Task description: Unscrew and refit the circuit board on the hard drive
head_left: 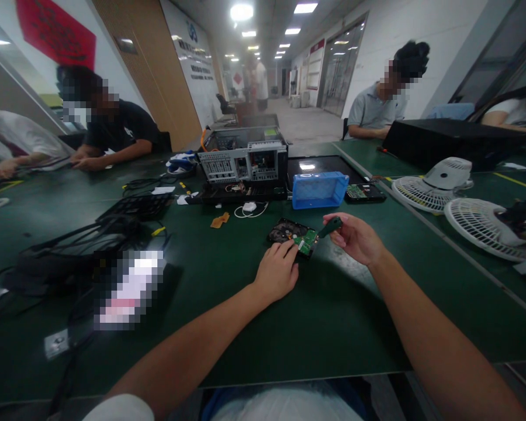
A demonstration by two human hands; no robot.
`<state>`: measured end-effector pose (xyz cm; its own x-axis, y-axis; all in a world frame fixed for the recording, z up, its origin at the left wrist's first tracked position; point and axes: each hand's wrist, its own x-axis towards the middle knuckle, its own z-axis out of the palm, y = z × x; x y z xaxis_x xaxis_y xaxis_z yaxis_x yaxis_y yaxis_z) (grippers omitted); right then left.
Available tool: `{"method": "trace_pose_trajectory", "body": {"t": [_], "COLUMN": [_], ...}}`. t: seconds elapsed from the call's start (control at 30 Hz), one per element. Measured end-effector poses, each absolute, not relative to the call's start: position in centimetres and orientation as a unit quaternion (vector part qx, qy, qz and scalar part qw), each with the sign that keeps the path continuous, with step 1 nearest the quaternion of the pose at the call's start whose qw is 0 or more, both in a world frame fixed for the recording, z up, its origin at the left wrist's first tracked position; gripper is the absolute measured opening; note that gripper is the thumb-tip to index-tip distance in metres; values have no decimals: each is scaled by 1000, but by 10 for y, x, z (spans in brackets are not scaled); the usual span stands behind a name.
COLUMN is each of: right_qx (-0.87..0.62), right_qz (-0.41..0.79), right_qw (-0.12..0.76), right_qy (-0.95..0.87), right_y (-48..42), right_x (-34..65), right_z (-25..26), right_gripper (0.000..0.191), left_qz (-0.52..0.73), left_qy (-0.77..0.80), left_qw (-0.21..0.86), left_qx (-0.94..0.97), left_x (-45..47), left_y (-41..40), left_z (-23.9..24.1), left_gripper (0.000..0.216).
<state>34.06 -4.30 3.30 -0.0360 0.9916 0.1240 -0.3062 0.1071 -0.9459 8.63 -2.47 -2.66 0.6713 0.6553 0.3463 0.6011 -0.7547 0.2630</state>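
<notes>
A hard drive (284, 228) lies on the green table in front of me, its green circuit board (307, 238) facing up. The fingers of my left hand (277, 270) rest on the board and the thumb is by its near edge, gripping the drive. My right hand (357, 238) pinches the dark green handle of a screwdriver (332, 227), which slants down toward the board's right end. The screwdriver's tip is too small to make out, so I cannot tell whether it sits on a screw.
An open computer case (241, 165) stands beyond the drive, with a blue plastic bin (319, 192) and another drive (364, 193) to its right. White fan parts (425, 195) lie far right. Black bags and cables (83, 251) and a blurred bright screen (131, 289) are left. Other people sit around.
</notes>
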Motion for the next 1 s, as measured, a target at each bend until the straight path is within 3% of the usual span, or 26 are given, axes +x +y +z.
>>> {"method": "trace_pose_trajectory", "body": {"t": [1.0], "right_qx": [-372], "right_qz": [575], "right_qw": [579], "right_qy": [-442], "right_y": [-41], "right_x": [340], "right_z": [27], "right_gripper": [33], "left_qz": [227], "left_qy": [337], "left_qw": [81], "left_qx": [910], "left_x": [86], "left_y": [-25], "left_z": [-24], "left_gripper": [47]}}
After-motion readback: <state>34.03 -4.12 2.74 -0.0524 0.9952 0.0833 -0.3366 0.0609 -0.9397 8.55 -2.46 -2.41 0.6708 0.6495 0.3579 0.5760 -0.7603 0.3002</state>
